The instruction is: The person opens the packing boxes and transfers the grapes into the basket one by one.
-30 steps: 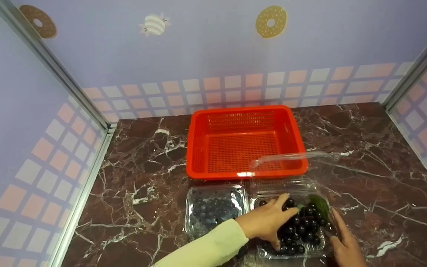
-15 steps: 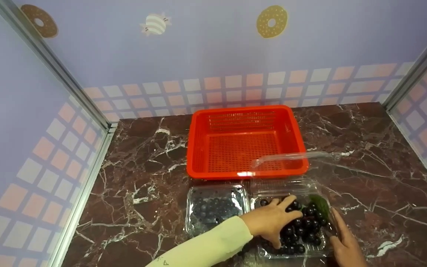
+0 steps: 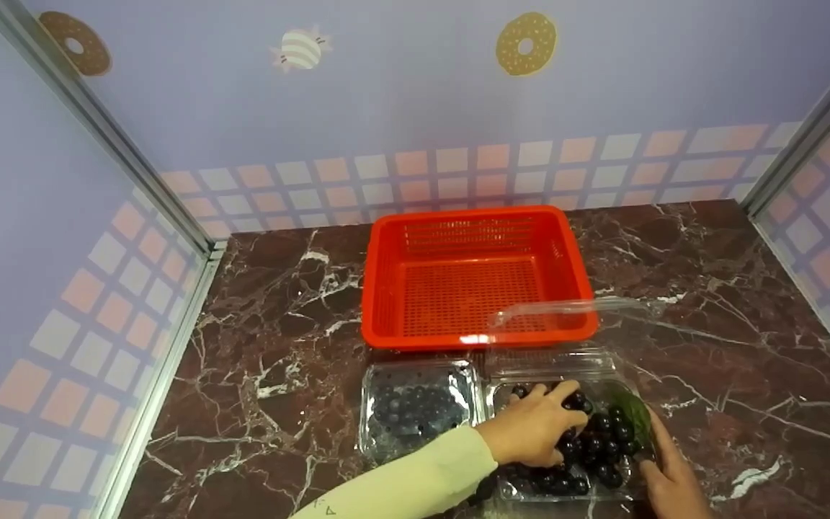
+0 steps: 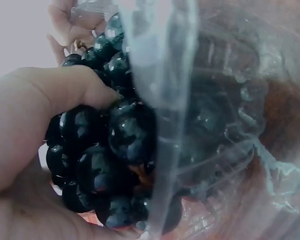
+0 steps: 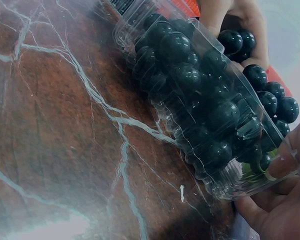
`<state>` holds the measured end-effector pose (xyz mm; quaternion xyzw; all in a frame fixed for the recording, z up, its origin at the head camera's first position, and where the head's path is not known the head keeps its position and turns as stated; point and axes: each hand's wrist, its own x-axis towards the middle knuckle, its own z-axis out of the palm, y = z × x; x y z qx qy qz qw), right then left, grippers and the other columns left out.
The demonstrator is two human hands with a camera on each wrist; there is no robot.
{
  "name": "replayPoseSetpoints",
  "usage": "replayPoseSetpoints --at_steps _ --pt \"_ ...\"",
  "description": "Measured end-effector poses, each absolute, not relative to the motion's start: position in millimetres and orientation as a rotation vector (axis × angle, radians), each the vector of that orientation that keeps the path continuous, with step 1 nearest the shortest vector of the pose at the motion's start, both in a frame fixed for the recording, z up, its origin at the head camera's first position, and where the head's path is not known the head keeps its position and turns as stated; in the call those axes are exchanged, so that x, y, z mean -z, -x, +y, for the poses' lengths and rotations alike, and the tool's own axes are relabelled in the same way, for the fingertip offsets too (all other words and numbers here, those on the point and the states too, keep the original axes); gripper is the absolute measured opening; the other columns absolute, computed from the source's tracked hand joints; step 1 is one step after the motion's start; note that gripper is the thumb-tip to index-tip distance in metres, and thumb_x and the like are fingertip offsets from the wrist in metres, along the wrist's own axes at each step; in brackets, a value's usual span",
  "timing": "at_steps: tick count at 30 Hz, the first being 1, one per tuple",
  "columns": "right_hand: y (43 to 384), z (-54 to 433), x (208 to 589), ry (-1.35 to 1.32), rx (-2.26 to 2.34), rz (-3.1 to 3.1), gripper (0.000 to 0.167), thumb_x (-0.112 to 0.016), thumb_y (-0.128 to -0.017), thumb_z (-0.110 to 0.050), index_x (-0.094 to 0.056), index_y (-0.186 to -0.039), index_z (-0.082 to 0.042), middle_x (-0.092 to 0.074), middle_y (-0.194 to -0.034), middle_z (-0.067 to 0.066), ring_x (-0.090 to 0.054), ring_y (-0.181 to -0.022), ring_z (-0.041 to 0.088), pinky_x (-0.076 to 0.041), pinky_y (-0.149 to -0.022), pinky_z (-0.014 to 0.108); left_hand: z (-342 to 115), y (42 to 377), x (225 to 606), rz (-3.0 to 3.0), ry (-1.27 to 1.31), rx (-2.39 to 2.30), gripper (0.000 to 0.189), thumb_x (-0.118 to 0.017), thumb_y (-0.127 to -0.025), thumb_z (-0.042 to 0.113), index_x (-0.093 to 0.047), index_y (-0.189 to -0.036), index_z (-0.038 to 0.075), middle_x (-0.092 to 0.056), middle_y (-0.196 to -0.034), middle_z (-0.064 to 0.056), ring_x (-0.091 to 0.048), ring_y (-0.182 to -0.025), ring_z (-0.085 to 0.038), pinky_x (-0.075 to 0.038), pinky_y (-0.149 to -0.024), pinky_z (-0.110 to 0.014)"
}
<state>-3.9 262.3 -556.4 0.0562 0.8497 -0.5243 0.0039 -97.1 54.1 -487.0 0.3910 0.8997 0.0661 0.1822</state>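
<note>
A see-through clamshell box [image 3: 606, 490] lies on the counter with its lid raised, filled with dark grapes [image 3: 606, 440]. My left hand [image 3: 534, 425] reaches in from the left, its fingers and thumb curled round part of the bunch. In the left wrist view the thumb [image 4: 85, 85] presses on the grapes [image 4: 132, 132] beside the box's clear wall. My right hand [image 3: 671, 468] grips the box's right side, thumb inside the rim and fingers outside, as the right wrist view shows of that hand [image 5: 280, 210]. A green leaf [image 3: 631, 414] lies by the right wall.
Left of the open box sits a second clear box [image 3: 418, 407] of small dark fruit, its lid on. Behind both stands a red slatted basket [image 3: 372, 288]. The raised lid [image 3: 573, 306] overlaps the basket's front corner. Panels [image 3: 415, 94] enclose the marble counter [image 3: 278, 324].
My left hand has shifted slightly to the right and its fingers have drawn in round the grapes. Grapes and leaf have moved a little to the right. My right hand stays at the box's side.
</note>
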Motion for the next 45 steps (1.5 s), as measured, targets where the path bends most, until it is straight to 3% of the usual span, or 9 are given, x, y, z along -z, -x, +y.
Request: replayPoseSetpoints --at_steps 5,8,12,16,19,28,32,36,45 --pt "3 264 555 -0.233 1.624 2.595 0.076 -0.040 -0.090 0.007 -0.005 -0.156 -0.008 -0.011 -0.156 0.032 -0.006 -0.140 -0.005 -0.008 -0.098 -0.006 51 98 486 2.551 -1.082 -0.271 0.044 -0.080 -0.076 0.025 -0.061 -0.112 0.041 -0.022 -0.158 0.013 -0.047 -0.132 -0.027 -0.047 -0.097 -0.058" --pt "5 265 552 -0.294 1.624 2.517 0.076 -0.040 -0.091 0.007 -0.002 -0.155 -0.006 -0.006 -0.157 0.032 -0.007 -0.146 0.035 -0.008 -0.120 0.022 49 99 485 2.560 -1.101 -0.311 0.037 -0.080 -0.075 0.019 -0.062 -0.102 0.037 -0.025 -0.156 0.013 -0.050 -0.129 -0.027 -0.055 -0.089 -0.047" --pt "10 266 550 -0.341 1.630 2.424 0.075 -0.039 -0.092 0.006 0.003 -0.154 -0.001 -0.001 -0.157 0.033 -0.005 -0.143 0.049 -0.010 -0.115 0.063 46 101 481 2.558 -1.122 -0.351 0.037 -0.079 -0.074 0.013 -0.061 -0.099 0.034 -0.025 -0.157 0.012 -0.051 -0.128 -0.029 -0.057 -0.079 -0.030" --pt "7 266 552 -0.315 1.617 2.498 0.071 -0.039 -0.093 0.005 -0.002 -0.153 0.003 -0.008 -0.155 0.035 -0.008 -0.145 0.039 -0.014 -0.121 0.026 43 104 476 2.565 -1.135 -0.366 0.037 -0.079 -0.074 0.013 -0.061 -0.099 0.033 -0.024 -0.158 0.010 -0.051 -0.129 -0.031 -0.056 -0.077 -0.025" --pt "6 266 554 -0.318 1.639 2.514 0.069 -0.040 -0.094 0.003 -0.003 -0.153 0.004 -0.009 -0.155 0.035 -0.008 -0.145 0.036 -0.012 -0.100 -0.005 42 105 472 2.577 -1.141 -0.372 0.036 -0.079 -0.074 0.014 -0.061 -0.098 0.033 -0.024 -0.158 0.010 -0.051 -0.129 -0.031 -0.056 -0.077 -0.025" --pt "9 269 549 -0.391 1.611 2.408 0.073 -0.041 -0.093 0.003 0.003 -0.152 0.004 -0.002 -0.155 0.036 -0.006 -0.143 0.052 -0.009 -0.116 0.061 37 107 465 2.593 -1.161 -0.396 0.034 -0.080 -0.073 0.014 -0.060 -0.095 0.031 -0.025 -0.158 0.010 -0.054 -0.123 -0.026 -0.055 -0.086 -0.028" --pt "8 269 549 -0.382 1.552 2.470 0.069 -0.042 -0.095 -0.001 -0.004 -0.153 0.005 -0.013 -0.154 0.035 -0.018 -0.143 0.040 -0.023 -0.118 0.028 36 108 462 2.603 -1.200 -0.407 0.034 -0.080 -0.073 0.014 -0.060 -0.095 0.031 -0.027 -0.157 0.009 -0.057 -0.113 -0.018 -0.051 -0.076 -0.018" --pt "6 271 552 -0.347 1.506 2.588 0.063 -0.046 -0.095 -0.004 -0.017 -0.151 0.006 -0.027 -0.150 0.035 -0.031 -0.134 0.001 -0.024 -0.087 -0.005 34 108 459 2.616 -1.234 -0.420 0.034 -0.079 -0.072 0.013 -0.060 -0.095 0.030 -0.029 -0.156 0.008 -0.057 -0.107 -0.015 -0.047 -0.071 -0.014" --pt "4 268 552 -0.344 1.531 2.666 0.059 -0.051 -0.094 -0.004 -0.028 -0.147 0.008 -0.040 -0.142 0.036 -0.035 -0.109 -0.024 -0.026 -0.086 -0.004 32 108 449 2.599 -1.224 -0.441 0.033 -0.078 -0.074 0.011 -0.058 -0.093 0.029 -0.025 -0.158 0.009 -0.056 -0.117 -0.021 -0.049 -0.075 -0.018"
